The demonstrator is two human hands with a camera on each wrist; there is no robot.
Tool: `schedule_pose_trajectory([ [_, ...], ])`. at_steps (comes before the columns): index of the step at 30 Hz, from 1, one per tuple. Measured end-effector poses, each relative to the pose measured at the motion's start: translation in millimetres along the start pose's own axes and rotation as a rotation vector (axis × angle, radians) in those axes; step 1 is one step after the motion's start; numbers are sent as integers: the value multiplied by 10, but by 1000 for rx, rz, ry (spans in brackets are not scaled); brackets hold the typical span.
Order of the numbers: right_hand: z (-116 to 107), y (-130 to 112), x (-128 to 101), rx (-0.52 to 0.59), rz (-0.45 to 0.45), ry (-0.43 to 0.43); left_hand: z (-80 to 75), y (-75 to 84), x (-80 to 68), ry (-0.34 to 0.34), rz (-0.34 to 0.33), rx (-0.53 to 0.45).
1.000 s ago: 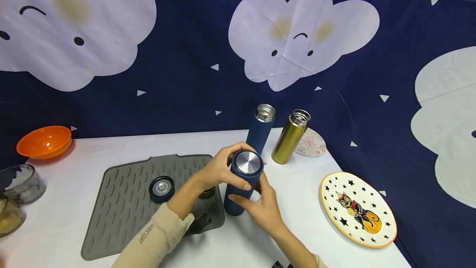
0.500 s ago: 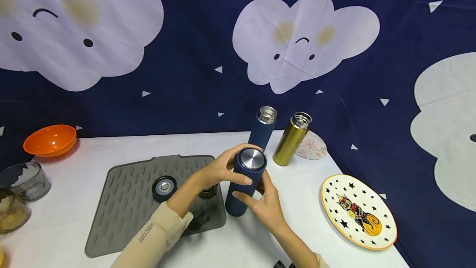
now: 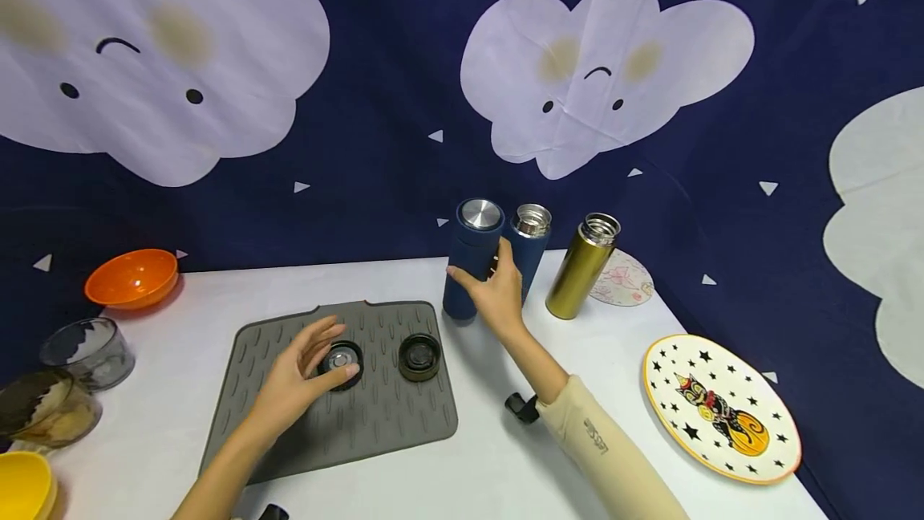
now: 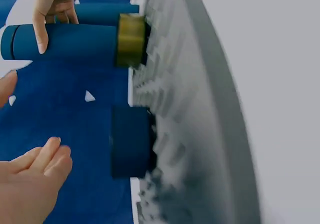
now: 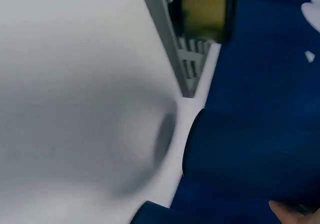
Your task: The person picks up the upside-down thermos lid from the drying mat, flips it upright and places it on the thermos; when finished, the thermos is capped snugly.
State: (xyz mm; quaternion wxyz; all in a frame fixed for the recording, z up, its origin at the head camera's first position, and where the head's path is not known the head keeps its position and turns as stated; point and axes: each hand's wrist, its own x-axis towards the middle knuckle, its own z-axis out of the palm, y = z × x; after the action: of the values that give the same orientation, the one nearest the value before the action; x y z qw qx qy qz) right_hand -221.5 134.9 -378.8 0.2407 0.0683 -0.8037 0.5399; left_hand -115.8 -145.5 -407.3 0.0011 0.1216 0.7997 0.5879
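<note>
My right hand (image 3: 485, 279) grips a capped navy bottle (image 3: 471, 259) that stands at the back of the white table (image 3: 469, 464), close beside an uncapped navy bottle (image 3: 532, 245). An uncapped gold bottle (image 3: 581, 265) stands further right. My left hand (image 3: 321, 351) hovers over the grey ridged mat (image 3: 325, 424), fingers spread about a navy lid (image 3: 342, 362). In the left wrist view those fingers (image 4: 37, 166) stay just short of the navy lid (image 4: 130, 141). A gold lid (image 3: 419, 356) lies next to it on the mat.
An orange bowl (image 3: 131, 279), two glass bowls (image 3: 87, 351) and a yellow bowl (image 3: 25, 488) sit at the left. A star-patterned plate (image 3: 722, 408) lies at the right edge, a floral coaster (image 3: 626, 279) behind the gold bottle. A cloud-printed navy backdrop (image 3: 375, 103) hangs behind.
My right hand carried the capped navy bottle from the mat's front corner back beside the uncapped navy bottle. My left hand let go of it and moved to the navy lid.
</note>
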Motion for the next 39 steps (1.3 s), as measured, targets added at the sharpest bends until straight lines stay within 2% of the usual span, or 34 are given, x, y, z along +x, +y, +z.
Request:
schedule_pose_trajectory([
  [3, 118, 103, 92, -55, 45, 12, -69, -81, -35, 42, -46, 16],
  [8, 198, 214, 121, -102, 104, 16, -160, -173, 11, 74, -66, 130],
  [11, 193, 222, 126, -104, 94, 0, -175, -225, 69, 67, -92, 235],
  [14, 185, 213, 129, -111, 90, -31, -162, -279, 130, 35, -111, 298],
  [18, 156, 187, 97, -119, 127, -78, -113, -351, 191, -22, -98, 297],
  [20, 119, 161, 46, -128, 157, -91, -79, -380, 212, -31, -89, 328],
  [23, 46, 96, -77, -127, 199, -87, -35, -410, 232, -23, -77, 402],
  [26, -30, 7, -250, -80, 210, -85, -18, -421, 243, -2, -47, 458],
  [29, -99, -93, -459, -14, 207, -121, -15, -363, 224, 11, -14, 474],
  [31, -134, -161, -599, 24, 213, -175, -1, -259, 187, 21, 10, 484],
  [36, -169, -323, -881, 177, 305, -411, 166, 147, 51, 47, 104, 476],
  [39, -162, -398, -986, 300, 395, -548, 328, 353, -33, 28, 158, 427],
])
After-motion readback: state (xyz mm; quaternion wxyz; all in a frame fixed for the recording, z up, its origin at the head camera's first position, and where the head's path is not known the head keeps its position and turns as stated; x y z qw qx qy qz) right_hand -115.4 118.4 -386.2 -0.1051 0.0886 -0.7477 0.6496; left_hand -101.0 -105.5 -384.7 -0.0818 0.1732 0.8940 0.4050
